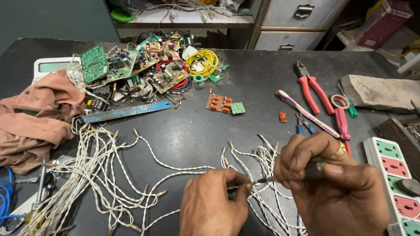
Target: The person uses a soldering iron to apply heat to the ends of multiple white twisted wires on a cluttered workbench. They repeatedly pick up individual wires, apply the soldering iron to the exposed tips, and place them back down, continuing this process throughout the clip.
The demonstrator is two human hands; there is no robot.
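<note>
— What are the two hands doing?

— The left hand (210, 203) pinches the end of a twisted white wire (175, 175) between thumb and fingertip, low in the middle of the dark table (262, 83). The right hand (332, 183), a gold ring on one finger, is closed around a soldering iron (284, 177) held like a pen; its thin tip touches the wire end right at the left fingertips.

— Where do the rest of the wires lie?

— Many more twisted white wires spread in loose tangles to the left and under both hands, their bare ends pointing up the table.

— And around them?

— A heap of circuit boards (131, 65) sits at the far left, with a yellow wire coil (202, 61) just beside it and a blue saw blade (127, 111) in front. A small orange board (220, 103) lies alone near the centre. Red pliers (313, 87), a toothbrush (306, 112) and a red screwdriver (342, 124) lie to the right, above the right hand. A power strip (391, 175) with green and red sockets runs along the right edge, and a brownish cloth (33, 118) is bunched at the left.
</note>
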